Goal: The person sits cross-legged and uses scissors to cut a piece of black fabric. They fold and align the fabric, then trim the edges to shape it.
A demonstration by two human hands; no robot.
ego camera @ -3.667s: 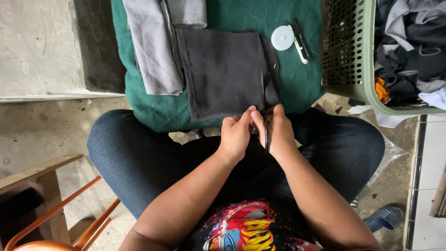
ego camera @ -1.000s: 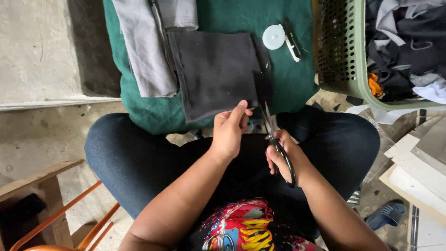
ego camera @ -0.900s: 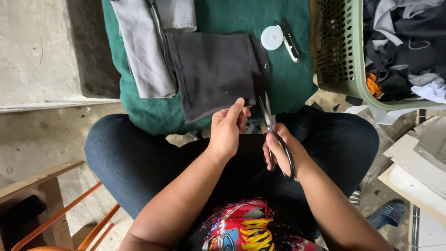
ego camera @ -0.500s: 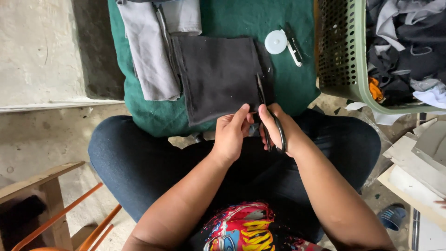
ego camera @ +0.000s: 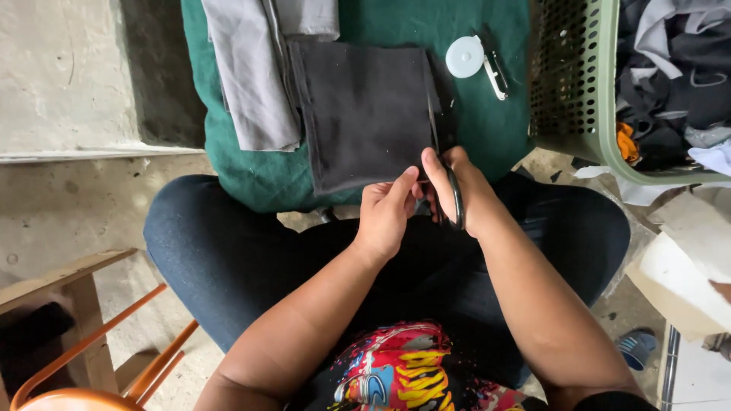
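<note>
A folded black cloth (ego camera: 365, 110) lies on a green padded surface (ego camera: 251, 171) in front of my knees. My right hand (ego camera: 464, 190) grips black-handled scissors (ego camera: 449, 179), the blades pointing away along the cloth's right edge. My left hand (ego camera: 384, 217) pinches the near edge of the black cloth beside the scissors, fingers closed on the fabric. Both hands are close together above my lap.
Grey folded cloth (ego camera: 255, 72) lies left of the black one. A white round tape measure (ego camera: 464, 57) and a small clip tool (ego camera: 496, 76) rest on the green surface. A green basket (ego camera: 586, 84) of clothes stands at right. An orange chair frame (ego camera: 99, 365) sits lower left.
My right hand has brought the scissors up from my lap to the cloth's right edge. My left hand has stayed at the near edge of the black cloth.
</note>
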